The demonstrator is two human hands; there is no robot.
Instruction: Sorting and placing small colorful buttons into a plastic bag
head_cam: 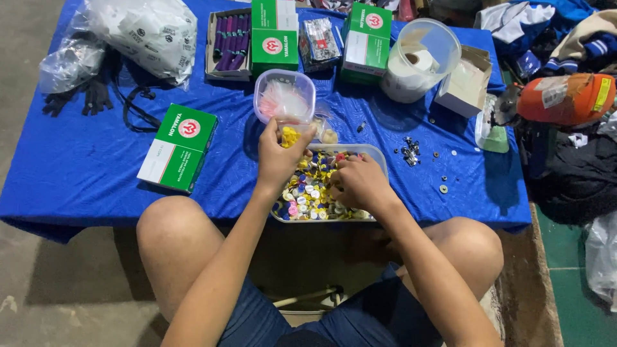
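Desk [77, 173] under a blue cloth fills most of the view, its near edge running just above the seated person's bare knees. Along the far edge stand green-and-white cartons [274, 35], an open box of purple sticks [229, 42] and a large clear tub holding a tape roll [421, 59]; another green-and-white box [180, 146] lies near the left part of the near edge.

At the middle of the near edge sits a clear tray [380, 157] heaped with small coloured caps [308, 193], yellow, white, blue and pink. Its long axis runs left to right along the desk edge. Just beyond its far left corner, touching or nearly so, stands a smaller clear tub [285, 96] with something pink inside.

The right hand [361, 183] rests down in the tray on the caps, fingers curled together; whether it grips any cannot be told. The left hand [277, 157] is raised over the tray's far left corner, fingers closed on a small bunch of yellow caps [290, 136]. That hand is the nearer one to the smaller tub, which lies straight ahead of it toward the far edge. Loose metal bits [410, 151] lie scattered to the right of the tray.
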